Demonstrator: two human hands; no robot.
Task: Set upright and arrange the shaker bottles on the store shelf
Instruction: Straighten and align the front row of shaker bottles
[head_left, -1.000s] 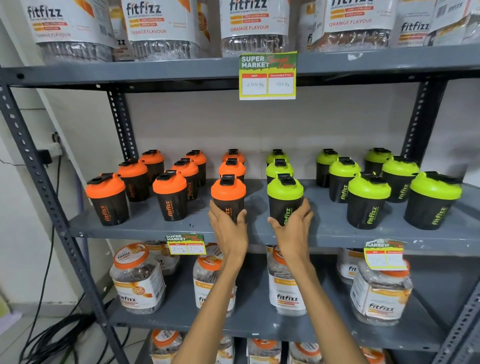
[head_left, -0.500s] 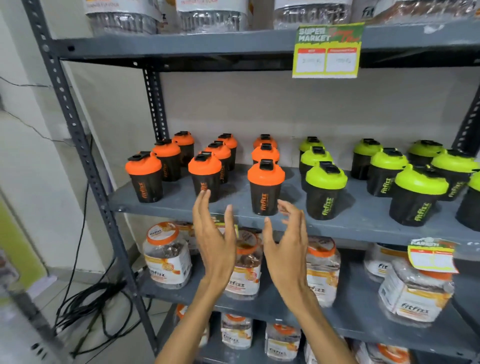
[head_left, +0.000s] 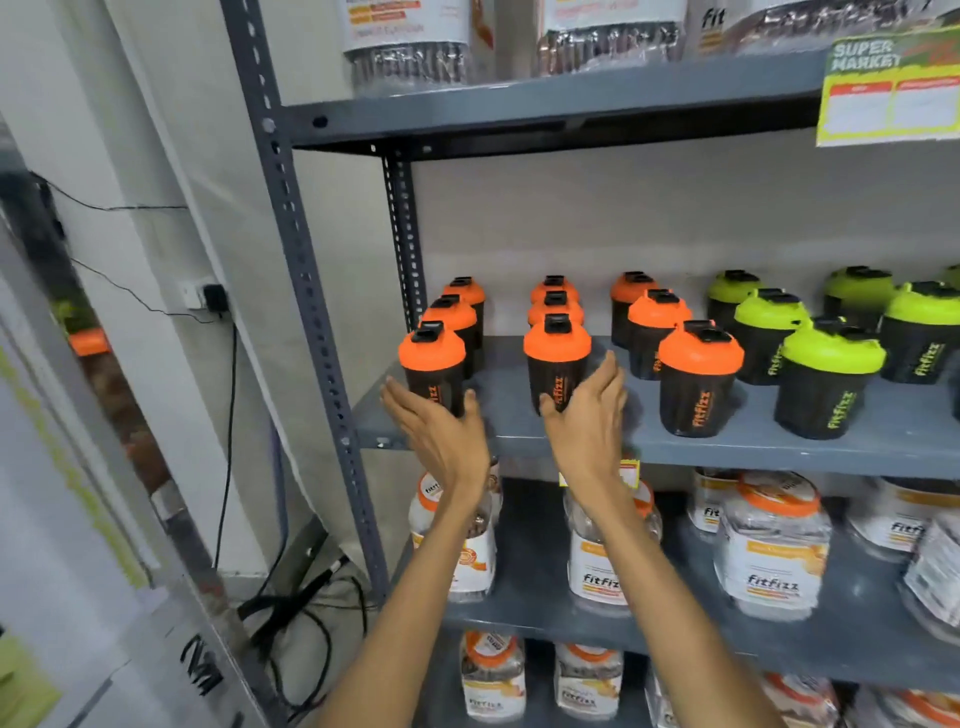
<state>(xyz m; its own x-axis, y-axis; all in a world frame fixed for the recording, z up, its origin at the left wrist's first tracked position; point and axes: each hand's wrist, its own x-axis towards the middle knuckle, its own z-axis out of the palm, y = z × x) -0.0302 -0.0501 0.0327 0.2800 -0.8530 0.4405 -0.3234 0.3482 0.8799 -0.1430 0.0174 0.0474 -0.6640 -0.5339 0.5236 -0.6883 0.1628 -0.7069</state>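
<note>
- Two hands up, both spread wide, gripping nothing.
- Left hand (head_left: 441, 426) at the corner orange shaker (head_left: 432, 366).
- Right hand (head_left: 584, 415) against the next orange shaker (head_left: 557, 358).
- Shakers all upright on the shelf (head_left: 753, 447).

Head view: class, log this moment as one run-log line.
left hand open at leftmost front orange shaker | right hand open at next orange shaker | all shakers upright
</note>
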